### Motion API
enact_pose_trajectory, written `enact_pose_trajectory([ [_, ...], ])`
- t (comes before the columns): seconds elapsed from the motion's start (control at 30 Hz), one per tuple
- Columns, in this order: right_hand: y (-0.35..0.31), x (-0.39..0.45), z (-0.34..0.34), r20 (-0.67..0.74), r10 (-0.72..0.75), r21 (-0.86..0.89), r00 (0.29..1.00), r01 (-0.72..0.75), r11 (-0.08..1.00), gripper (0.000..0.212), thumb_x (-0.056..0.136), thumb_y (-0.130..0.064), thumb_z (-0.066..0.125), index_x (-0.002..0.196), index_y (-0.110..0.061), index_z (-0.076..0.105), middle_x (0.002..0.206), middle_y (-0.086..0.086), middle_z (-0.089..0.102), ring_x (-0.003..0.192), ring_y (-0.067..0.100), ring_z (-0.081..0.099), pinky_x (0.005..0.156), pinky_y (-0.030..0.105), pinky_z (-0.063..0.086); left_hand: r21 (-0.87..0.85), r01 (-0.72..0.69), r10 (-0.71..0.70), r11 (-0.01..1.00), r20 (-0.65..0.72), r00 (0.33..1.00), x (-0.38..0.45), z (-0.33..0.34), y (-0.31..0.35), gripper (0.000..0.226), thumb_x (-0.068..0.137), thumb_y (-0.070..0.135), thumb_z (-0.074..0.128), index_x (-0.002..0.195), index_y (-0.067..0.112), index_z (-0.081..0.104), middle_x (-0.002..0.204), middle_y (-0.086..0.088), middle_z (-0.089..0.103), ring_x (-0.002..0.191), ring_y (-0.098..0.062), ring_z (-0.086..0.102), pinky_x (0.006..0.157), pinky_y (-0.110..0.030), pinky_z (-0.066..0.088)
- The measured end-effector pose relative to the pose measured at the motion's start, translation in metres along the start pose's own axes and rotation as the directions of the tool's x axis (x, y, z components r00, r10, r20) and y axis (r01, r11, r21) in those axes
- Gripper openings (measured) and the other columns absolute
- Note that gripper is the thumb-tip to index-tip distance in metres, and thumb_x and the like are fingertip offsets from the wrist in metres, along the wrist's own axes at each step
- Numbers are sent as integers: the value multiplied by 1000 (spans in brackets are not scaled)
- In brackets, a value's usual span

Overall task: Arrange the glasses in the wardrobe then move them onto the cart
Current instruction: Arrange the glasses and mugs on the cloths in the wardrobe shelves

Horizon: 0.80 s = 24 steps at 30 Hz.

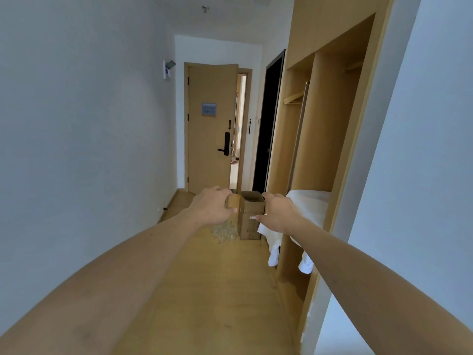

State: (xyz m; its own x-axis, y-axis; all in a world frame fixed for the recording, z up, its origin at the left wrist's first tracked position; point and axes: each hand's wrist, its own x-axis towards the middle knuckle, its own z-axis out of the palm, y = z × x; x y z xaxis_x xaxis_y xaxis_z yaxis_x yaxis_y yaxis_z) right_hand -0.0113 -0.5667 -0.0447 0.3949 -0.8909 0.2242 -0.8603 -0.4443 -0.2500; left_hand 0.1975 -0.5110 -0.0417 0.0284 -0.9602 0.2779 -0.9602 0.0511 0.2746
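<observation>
The open wardrobe (325, 119) runs along your right, a white cloth (311, 208) draped over its low shelf. On the floor (217, 278) ahead stands an open cardboard box (252, 216), and just left of it sits a cluster of clear glasses (225, 233) (not yet in the wardrobe). Your left hand (213, 207) grasps a box flap; your right hand (280, 213) clenches on the box's right edge.

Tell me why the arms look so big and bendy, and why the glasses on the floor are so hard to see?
Head view: the wide lens stretches whatever is near the edges, so the forearms balloon and the wardrobe leans; the clear glasses on the floor beside the cardboard box are small, see-through and slightly soft; light is even, with no glare.
</observation>
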Motion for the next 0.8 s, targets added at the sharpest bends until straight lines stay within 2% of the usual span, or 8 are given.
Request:
enact_pose_trajectory([
  [0.2,5,73,31,19,-5,31,1000,4,1000,73,90,-39,68,153,-20,36,142,12,50,132,35,45,105,48,47,13,30,-30,999,24,999,59,25,-43,64,95,49,62,150,20,45,152,-13,45,139,-34,41,111,-52,41],
  [0.33,18,127,54,51,-17,27,999,16,1000,73,90,-38,67,153,-20,35,138,11,53,128,35,48,104,47,48,23,48,-48,999,27,998,112,43,-66,66,95,49,62,150,17,44,151,-13,47,138,-34,43,109,-52,44],
  [0.5,45,211,73,48,-21,44,999,18,999,75,89,-39,68,153,-20,35,139,10,52,130,34,47,102,47,50,14,56,-56,998,2,998,199,66,-87,64,96,48,61,150,17,45,151,-12,47,136,-33,45,107,-46,45],
  [0.67,75,305,77,53,-26,93,998,21,995,62,86,-39,67,141,-21,47,126,8,57,118,32,54,93,47,55,17,68,-68,998,17,998,295,85,-102,65,96,49,61,150,18,44,152,-12,46,136,-33,45,107,-47,45],
  [0.8,97,371,89,63,-23,122,998,16,992,61,88,-40,67,143,-22,47,131,7,56,122,30,53,97,46,53,5,90,-90,996,25,996,356,104,-116,64,96,48,61,149,18,44,148,-10,50,133,-33,47,105,-45,47],
])
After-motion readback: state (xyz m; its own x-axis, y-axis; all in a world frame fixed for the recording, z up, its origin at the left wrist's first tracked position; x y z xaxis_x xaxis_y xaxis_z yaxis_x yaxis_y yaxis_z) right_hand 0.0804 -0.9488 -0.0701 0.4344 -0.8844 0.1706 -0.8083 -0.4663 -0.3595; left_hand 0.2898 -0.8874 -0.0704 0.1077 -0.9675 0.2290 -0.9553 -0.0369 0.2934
